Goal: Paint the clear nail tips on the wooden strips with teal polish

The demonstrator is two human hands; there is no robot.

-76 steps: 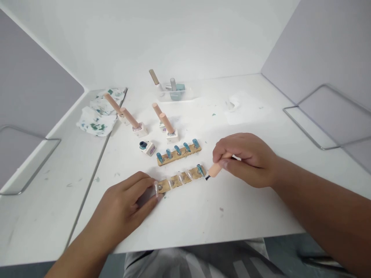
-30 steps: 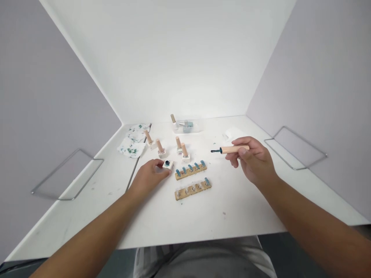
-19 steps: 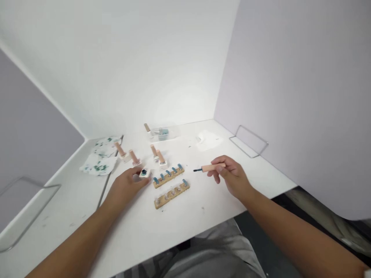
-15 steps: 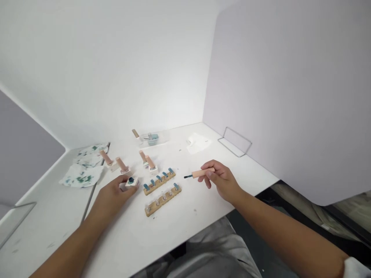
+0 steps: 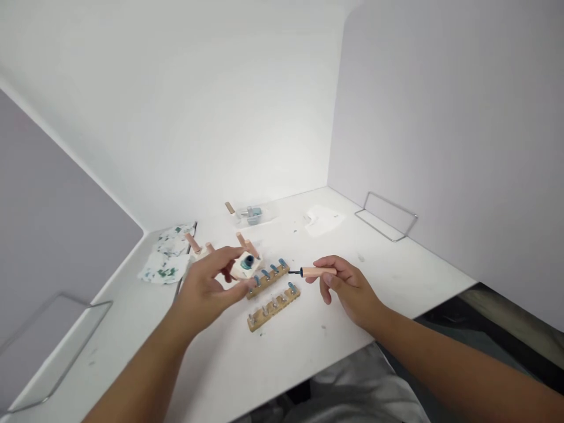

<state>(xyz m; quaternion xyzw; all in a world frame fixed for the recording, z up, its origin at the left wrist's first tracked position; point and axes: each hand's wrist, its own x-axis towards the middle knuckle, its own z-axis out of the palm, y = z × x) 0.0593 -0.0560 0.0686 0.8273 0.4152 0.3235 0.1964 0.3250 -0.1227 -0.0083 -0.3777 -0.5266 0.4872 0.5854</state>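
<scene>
Polish bottle [image 5: 247,267], white and uncapped, is what I have in my left hand [image 5: 215,285], up in front of the left end of the farther wooden strip [image 5: 269,284] in my head view. My left fingers and thumb pinch it by its sides, and its dark blue-green mouth tips toward my camera. In my right hand [image 5: 348,288] I grasp the peach brush cap [image 5: 318,272] between thumb and fingers, lying nearly level, with its dark brush [image 5: 294,272] pointing left toward the bottle. The brush end sits just beside the right end of that strip in my view, apart from the bottle; I can't tell how high it is.

The farther strip carries blue-green nail tips [image 5: 274,268], the leftmost partly hidden by my left thumb. Nearer me, the second wooden strip [image 5: 273,311] bears one blue-green tip [image 5: 292,287] at its right end and clear tips [image 5: 265,310] along the rest.

Behind my left hand I make out peach-capped bottles [image 5: 192,242], some partly covered. Stained wipes [image 5: 165,269] lie to their left on the white desk [image 5: 238,364]. Farther back, a clear tray [image 5: 271,210] holds small bottles, one with a brown cap [image 5: 230,207]. A white sheet [image 5: 326,220] lies right of it, and a wire frame [image 5: 393,204] stands by the right panel [image 5: 440,147].
</scene>
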